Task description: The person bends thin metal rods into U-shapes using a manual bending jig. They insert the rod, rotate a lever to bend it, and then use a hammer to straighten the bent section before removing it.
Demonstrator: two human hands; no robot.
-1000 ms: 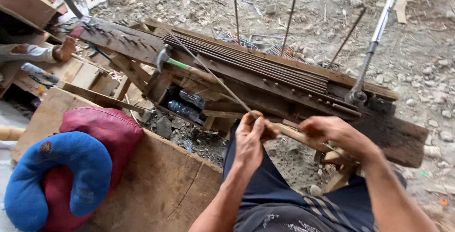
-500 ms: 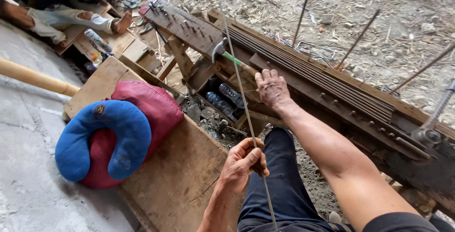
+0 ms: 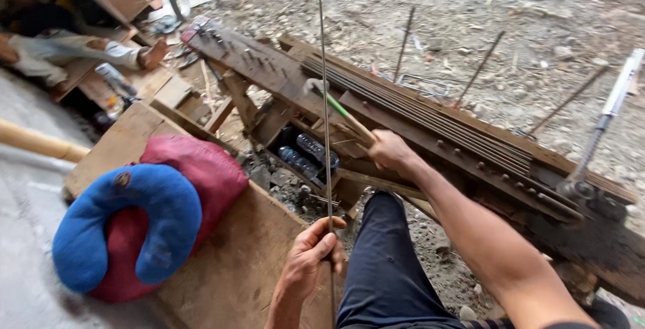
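1. A seated worker's left hand (image 3: 310,254), at about 6 o'clock in the head view, has its fingers wrapped closed around a thin steel rod (image 3: 324,121), which stands nearly upright and runs from the bottom edge up toward 12 o'clock.

2. The right hand (image 3: 388,149), just right of centre, is closed around the wooden handle of a bending tool (image 3: 338,106), whose green neck and metal head point toward 10 o'clock and rest against the bench.

3. The rod crosses in front of the tool's green neck; whether the two touch cannot be told.

4. A long wooden work bench (image 3: 470,161) runs from 11 o'clock down to 4 o'clock, with a bundle of straight steel rods (image 3: 430,117) lying along its top.

5. A metal lever (image 3: 601,124) rises from the bench's end at 3 o'clock, and several upright rebar stakes (image 3: 478,67) stand in the dirt beyond it.

6. Plastic bottles (image 3: 306,154) lie under the bench, just left of the rod.

7. At 8 o'clock, a blue neck pillow (image 3: 127,228) rests on a red cushion (image 3: 201,168), both on a plywood sheet (image 3: 235,268).

8. Another person's legs (image 3: 74,50) stretch out at 10 o'clock, well apart from the worker.

9. The worker's dark trousers (image 3: 386,268) fill the bottom centre.
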